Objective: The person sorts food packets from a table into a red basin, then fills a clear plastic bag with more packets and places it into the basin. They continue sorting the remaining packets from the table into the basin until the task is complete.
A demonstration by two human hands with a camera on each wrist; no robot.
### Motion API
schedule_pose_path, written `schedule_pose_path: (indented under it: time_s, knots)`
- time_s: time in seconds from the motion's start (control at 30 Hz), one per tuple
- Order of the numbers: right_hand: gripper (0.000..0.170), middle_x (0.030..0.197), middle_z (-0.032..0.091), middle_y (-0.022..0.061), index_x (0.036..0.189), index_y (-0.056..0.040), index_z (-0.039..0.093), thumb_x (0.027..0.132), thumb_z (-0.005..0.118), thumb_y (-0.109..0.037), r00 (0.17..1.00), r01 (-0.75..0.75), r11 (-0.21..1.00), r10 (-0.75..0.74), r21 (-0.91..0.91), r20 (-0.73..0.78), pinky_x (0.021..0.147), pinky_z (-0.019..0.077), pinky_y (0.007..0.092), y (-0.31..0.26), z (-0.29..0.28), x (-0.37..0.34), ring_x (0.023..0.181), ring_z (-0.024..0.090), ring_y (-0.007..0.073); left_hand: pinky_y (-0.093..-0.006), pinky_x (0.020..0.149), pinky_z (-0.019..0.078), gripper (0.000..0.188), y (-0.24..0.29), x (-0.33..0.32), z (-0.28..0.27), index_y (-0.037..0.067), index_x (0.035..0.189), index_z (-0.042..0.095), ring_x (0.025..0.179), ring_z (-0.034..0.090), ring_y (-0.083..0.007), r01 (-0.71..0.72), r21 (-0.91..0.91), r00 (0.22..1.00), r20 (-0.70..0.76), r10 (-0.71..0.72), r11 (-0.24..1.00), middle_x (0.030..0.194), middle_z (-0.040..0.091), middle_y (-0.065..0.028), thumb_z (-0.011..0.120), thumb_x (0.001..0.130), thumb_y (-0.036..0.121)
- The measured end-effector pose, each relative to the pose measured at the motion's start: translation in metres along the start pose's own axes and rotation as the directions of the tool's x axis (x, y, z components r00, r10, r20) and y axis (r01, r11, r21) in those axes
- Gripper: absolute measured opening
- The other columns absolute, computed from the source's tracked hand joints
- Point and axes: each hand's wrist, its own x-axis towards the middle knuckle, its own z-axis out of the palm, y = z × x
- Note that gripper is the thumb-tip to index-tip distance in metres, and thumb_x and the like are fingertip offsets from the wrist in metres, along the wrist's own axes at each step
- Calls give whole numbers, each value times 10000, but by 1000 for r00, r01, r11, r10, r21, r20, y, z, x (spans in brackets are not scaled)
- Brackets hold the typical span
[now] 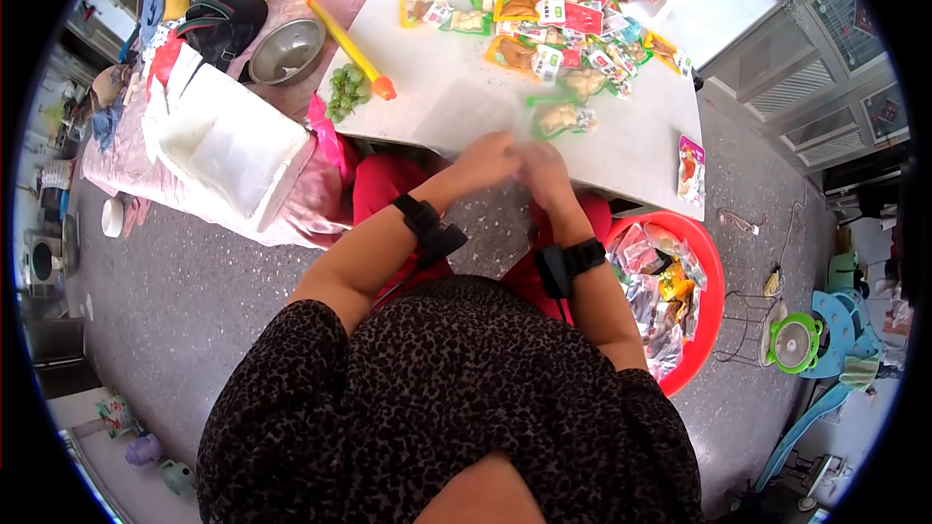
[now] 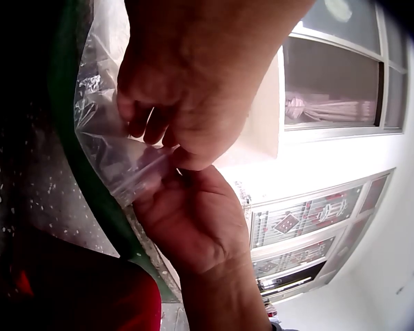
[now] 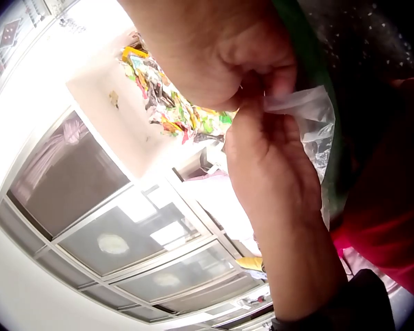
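Both hands meet just past the near edge of the table. My left hand, fingers curled, pinches a clear plastic bag; in the left wrist view this hand comes down from the top. My right hand holds the same bag's edge beside it, palm partly showing in the left wrist view. In the right wrist view the bag hangs beside the touching fingers. The bag's contents cannot be made out. A packet with pale pieces lies on the table just beyond the hands.
Colourful packets pile up on the table's far side. Grapes and a yellow tube lie left. A red basin of packets stands right, a white foam box left. One packet rests near the right edge.
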Motion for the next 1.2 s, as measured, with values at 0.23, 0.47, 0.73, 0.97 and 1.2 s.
schedule_pose_path:
  time_s: [0.23,0.47,0.73,0.97,1.2]
  knots:
    - [90,632,506,1,757,-63,523,780,484,-140,998,22,1000,-20,17,-58,466,407,214,2,4,-4,533,482,94,-368,588,416,217,-10,4,4,8,714,540,665,545,-299,0,27,1000,-9,0,1000,711,553,-181,462,702,210]
    - [107,648,532,48,753,-38,516,768,447,-119,924,358,876,-382,-325,-13,500,429,260,39,-24,23,580,515,134,-375,588,414,193,3,2,-7,18,734,536,673,541,-320,288,-304,923,-165,-348,908,705,552,-184,445,723,188]
    - [123,643,529,124,706,9,515,722,472,-106,832,472,600,-546,-646,101,584,415,317,2,5,8,618,518,212,-430,684,392,250,22,-12,3,60,929,448,808,504,-356,-8,215,991,-125,36,977,829,530,-196,478,696,143]
    - [88,733,554,117,753,-20,542,714,508,-91,658,489,437,-753,-755,-10,643,420,302,-3,-26,34,688,535,245,-418,637,417,323,14,8,-23,59,991,465,712,531,-329,99,463,945,-321,63,881,746,547,-154,459,669,81]
    - [354,944,514,228,950,35,493,668,558,-167,638,175,382,-746,-907,-191,763,400,380,-42,-89,68,880,497,354,-422,632,420,264,7,28,-7,58,948,465,709,542,-327,165,406,971,-224,-77,899,741,558,-165,437,692,117]
